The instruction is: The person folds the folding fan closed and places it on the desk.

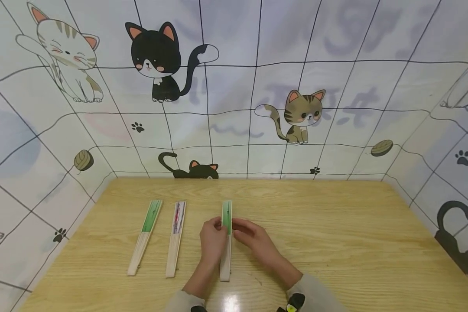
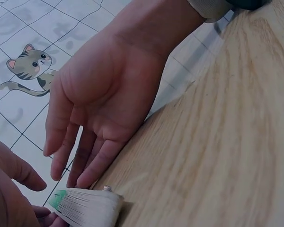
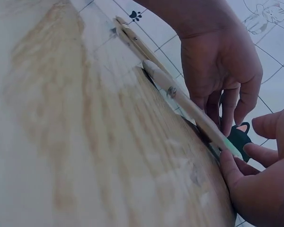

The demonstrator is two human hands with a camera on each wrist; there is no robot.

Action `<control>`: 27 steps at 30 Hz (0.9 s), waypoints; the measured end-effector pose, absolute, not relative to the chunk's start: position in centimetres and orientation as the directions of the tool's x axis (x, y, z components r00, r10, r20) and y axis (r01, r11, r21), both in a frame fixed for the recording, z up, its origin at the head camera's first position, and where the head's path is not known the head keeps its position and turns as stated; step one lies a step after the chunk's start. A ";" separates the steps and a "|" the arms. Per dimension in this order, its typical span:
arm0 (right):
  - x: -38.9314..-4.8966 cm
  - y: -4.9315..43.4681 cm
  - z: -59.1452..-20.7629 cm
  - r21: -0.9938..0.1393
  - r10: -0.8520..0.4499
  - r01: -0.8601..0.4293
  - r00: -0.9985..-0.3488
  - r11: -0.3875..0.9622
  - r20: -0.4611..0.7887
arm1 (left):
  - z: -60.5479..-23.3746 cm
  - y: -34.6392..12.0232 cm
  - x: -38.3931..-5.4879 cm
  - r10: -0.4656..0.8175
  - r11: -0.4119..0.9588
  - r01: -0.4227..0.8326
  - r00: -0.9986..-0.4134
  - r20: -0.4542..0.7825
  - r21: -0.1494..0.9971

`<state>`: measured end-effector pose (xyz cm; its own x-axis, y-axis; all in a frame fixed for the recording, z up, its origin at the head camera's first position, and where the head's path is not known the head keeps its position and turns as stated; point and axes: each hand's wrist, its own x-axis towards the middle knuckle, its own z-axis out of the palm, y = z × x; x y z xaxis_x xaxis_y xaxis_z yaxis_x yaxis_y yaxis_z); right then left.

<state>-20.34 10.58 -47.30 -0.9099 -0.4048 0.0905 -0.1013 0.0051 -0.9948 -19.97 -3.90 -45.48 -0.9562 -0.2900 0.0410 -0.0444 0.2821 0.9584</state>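
A closed folding fan point(image 1: 226, 255) with pale ribs and a green end stands out in the middle of the table, pointing away from me. My left hand point(image 1: 213, 242) holds it at the left edge, thumb against the green part. On the other side, my right hand point(image 1: 259, 245) has its fingers loosely bent, with fingertips at the fan's right edge. A metal rivet shows on the fan point(image 3: 194, 111) in the right wrist view, with my right hand point(image 3: 262, 189) by its green end. In the left wrist view, the fan point(image 2: 92, 208) lies below my right hand point(image 2: 111, 90).
Two more closed folding fans lie to the left: one with a green end point(image 1: 151, 216), one with a purple and red pattern point(image 1: 178, 219). Cloth walls point(image 1: 234, 91) printed with cats and grid lines enclose the wooden table point(image 1: 335, 242) at the back and sides.
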 end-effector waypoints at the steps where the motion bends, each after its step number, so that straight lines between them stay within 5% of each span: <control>1: -20.3 10.4 -47.3 -0.995 -0.401 -0.101 -0.912 0.014 0.087 | -45.4 -3.9 -19.9 -0.299 0.277 -0.054 -0.954 0.033 0.959; 18: -20.6 10.5 -47.7 -0.991 -0.370 -0.124 -0.924 0.053 0.095 | -45.2 -4.2 -19.8 -0.323 0.271 -0.066 -0.946 0.026 0.960; 27: -20.2 10.8 -48.0 -0.988 -0.340 -0.046 -0.936 -0.145 0.093 | -45.2 -4.2 -19.7 -0.287 0.240 -0.033 -0.957 0.038 0.970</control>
